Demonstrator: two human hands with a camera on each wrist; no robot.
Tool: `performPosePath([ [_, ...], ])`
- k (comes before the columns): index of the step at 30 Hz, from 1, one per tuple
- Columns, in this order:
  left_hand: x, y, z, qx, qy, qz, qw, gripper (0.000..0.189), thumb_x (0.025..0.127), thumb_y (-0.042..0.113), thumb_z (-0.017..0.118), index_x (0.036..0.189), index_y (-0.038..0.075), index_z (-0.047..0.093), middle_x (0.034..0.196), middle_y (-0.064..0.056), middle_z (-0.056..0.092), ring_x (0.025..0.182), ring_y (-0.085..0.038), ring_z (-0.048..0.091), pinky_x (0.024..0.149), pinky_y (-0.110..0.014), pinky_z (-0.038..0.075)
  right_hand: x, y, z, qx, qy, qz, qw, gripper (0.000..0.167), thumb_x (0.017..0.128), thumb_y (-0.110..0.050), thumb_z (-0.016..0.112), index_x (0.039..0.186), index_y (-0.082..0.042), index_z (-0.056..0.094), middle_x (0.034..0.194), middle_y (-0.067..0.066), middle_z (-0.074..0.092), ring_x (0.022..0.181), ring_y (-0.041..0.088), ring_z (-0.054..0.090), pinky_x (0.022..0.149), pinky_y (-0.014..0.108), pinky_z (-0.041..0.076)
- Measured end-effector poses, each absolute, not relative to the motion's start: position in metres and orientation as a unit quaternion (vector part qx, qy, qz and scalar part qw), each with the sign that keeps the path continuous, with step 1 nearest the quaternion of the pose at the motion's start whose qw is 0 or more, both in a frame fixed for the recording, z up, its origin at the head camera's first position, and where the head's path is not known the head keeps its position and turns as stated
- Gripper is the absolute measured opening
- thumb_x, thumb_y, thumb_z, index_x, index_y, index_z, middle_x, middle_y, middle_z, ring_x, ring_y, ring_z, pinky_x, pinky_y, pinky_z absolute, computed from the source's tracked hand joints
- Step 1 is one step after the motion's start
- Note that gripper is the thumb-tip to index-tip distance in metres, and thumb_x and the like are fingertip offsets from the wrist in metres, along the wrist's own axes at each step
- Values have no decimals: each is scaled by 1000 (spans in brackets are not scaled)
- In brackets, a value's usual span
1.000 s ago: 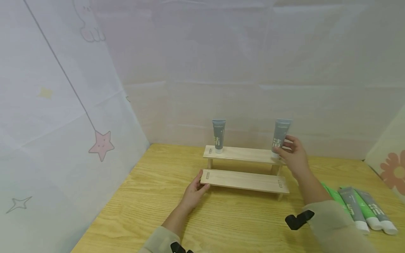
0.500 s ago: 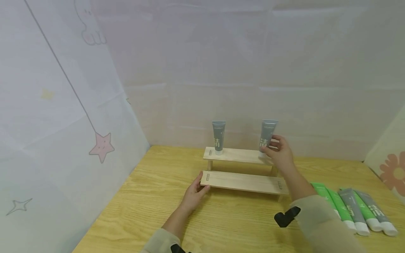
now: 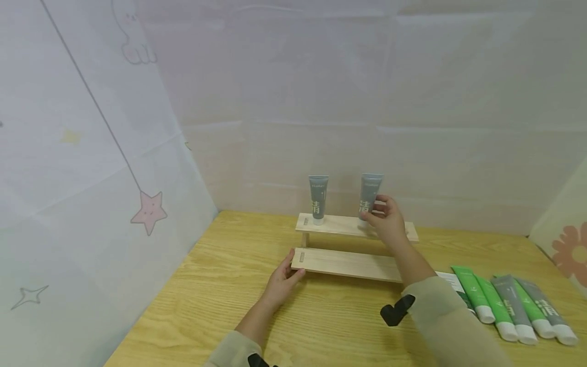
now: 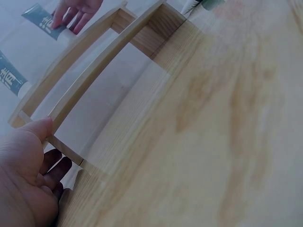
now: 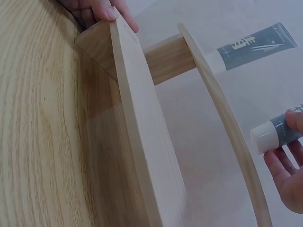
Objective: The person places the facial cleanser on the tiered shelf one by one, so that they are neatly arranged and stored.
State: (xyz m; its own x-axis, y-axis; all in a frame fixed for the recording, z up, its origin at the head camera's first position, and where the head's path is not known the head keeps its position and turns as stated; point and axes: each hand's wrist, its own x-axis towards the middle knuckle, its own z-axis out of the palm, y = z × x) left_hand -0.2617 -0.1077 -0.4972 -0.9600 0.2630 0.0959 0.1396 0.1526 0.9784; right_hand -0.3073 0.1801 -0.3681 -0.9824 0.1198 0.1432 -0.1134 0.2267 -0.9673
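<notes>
A two-tier wooden shelf stand [image 3: 344, 262] stands on the table. My left hand [image 3: 278, 285] grips the left end of its lower board, thumb at the front edge. On the upper board's left end, a grey-blue squeeze tube [image 3: 318, 198] stands upright on its white cap. My right hand [image 3: 389, 221] pinches a matching squeeze tube [image 3: 369, 189] low on its body, thumb in front and fingers behind. That tube is cap-down over the middle of the upper board; its white cap [image 5: 264, 137] shows in the right wrist view, close to the board.
To the right, several green tubes [image 3: 472, 290] and grey tubes [image 3: 513, 303] lie side by side on the wood-grain table [image 3: 220, 285]. A white tube [image 3: 454, 283] is partly behind the right sleeve. Printed cloth [image 3: 298, 102] hangs behind and at the sides.
My right hand has moved left along the upper board with its tube, toward the standing one. The left hand keeps its grip on the lower board.
</notes>
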Motion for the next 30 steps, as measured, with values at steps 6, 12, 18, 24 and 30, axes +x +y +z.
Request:
performPosePath([
  [6, -260, -108, -496, 134, 763, 631, 49, 74, 100, 25, 57, 157, 7, 14, 162, -17, 18, 145, -40, 29, 115, -53, 32, -312, 167, -368, -7, -771, 631, 84, 64, 92, -14, 69, 146, -12, 36, 140, 21, 50, 128, 37, 52, 104, 45, 49],
  [12, -258, -108, -494, 134, 761, 632, 50, 73, 100, 23, 57, 157, 6, 14, 162, -17, 18, 144, -39, 31, 114, -52, 34, -315, 158, -366, -7, -766, 638, 74, 65, 92, -14, 70, 147, -11, 35, 141, 22, 48, 130, 38, 51, 108, 49, 45],
  [18, -260, -109, -495, 129, 763, 631, 49, 73, 100, 24, 57, 157, 7, 15, 163, -16, 15, 145, -40, 29, 114, -53, 33, -320, 150, -367, -5, -764, 642, 70, 64, 90, -10, 70, 145, -10, 37, 140, 22, 50, 128, 38, 51, 107, 48, 46],
  [24, -261, -109, -497, 127, 766, 628, 48, 74, 100, 27, 58, 157, 8, 16, 164, -14, 13, 147, -41, 23, 115, -55, 31, -323, 142, -367, 1, -769, 636, 70, 63, 90, -9, 70, 144, -10, 38, 139, 22, 50, 128, 39, 52, 105, 47, 48],
  [30, -261, -108, -496, 124, 769, 625, 43, 72, 100, 24, 58, 157, 8, 18, 163, -15, 15, 146, -42, 26, 115, -55, 32, -327, 138, -370, -5, -776, 627, 65, 59, 91, -11, 70, 141, -13, 39, 138, 20, 52, 127, 37, 53, 106, 48, 47],
])
